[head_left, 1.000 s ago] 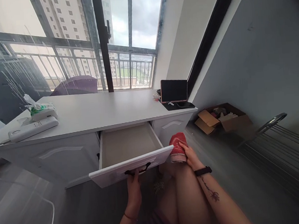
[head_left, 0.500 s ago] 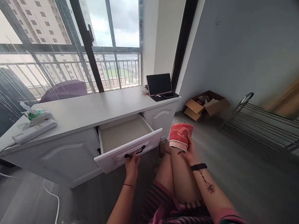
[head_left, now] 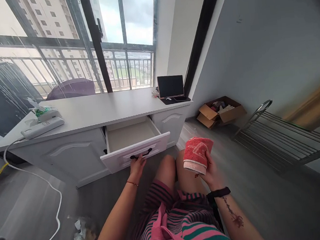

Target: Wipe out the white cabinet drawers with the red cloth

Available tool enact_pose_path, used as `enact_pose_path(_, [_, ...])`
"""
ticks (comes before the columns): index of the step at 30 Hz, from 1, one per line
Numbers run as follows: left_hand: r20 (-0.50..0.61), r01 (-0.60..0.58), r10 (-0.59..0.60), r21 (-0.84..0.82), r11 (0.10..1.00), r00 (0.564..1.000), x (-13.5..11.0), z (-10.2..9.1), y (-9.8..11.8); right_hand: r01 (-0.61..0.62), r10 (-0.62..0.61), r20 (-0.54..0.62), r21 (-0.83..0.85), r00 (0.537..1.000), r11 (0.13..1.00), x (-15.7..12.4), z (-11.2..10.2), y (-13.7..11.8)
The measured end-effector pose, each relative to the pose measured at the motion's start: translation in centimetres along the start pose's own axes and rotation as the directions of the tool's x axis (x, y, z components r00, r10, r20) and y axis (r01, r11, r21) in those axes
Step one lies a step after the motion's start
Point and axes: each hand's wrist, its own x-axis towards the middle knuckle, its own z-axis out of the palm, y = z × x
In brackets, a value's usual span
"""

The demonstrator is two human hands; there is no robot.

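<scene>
My left hand (head_left: 137, 166) is closed on the dark handle (head_left: 149, 151) at the front of a white drawer (head_left: 161, 138). The drawer stands pulled out from the white cabinet, and its visible inside holds nothing. In my right hand (head_left: 211, 171) is a folded red towel (head_left: 194, 150) with a pale pink edge, held above my right thigh. My fingers wrap its right side, and part of the grip is hidden behind the cloth.
On the cabinet top (head_left: 114, 105) are a tablet (head_left: 171, 86), a tissue pack (head_left: 46, 113) and a white power strip (head_left: 43, 127). A cardboard box (head_left: 221, 111) and a metal rack (head_left: 284, 135) stand at right. A white cable (head_left: 57, 215) crosses the floor at left.
The drawer looks slightly less far out, with my left hand still on its handle. My right hand and the towel have shifted a little right and down. My knees have moved apart.
</scene>
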Motion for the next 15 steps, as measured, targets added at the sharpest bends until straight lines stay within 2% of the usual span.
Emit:
enact_pose_path(4, [-0.023, 0.032, -0.032, 0.008, 0.999, 0.999, -0.2, 0.0, 0.3, -0.134, 0.13, -0.073, -0.057, 0.989, 0.989, -2.1, -1.0, 1.0])
enact_pose_path(6, [-0.038, 0.04, -0.04, 0.006, 0.999, 0.998, -0.2, 0.1, 0.4, -0.146, 0.133, -0.124, -0.102, 0.983, 0.984, -2.5, -1.5, 0.7])
enact_pose_path(10, [-0.075, 0.053, -0.053, 0.0, 0.999, 0.996, -0.1, 0.0, 0.7, -0.069, 0.055, -0.152, -0.091, 0.987, 0.993, -1.6, -1.3, -1.9])
enact_pose_path(15, [-0.117, 0.06, -0.059, 0.002, 0.998, 0.991, 0.0, -0.2, 0.8, -0.074, 0.067, -0.101, -0.074, 0.993, 0.995, 0.8, 0.3, -5.0])
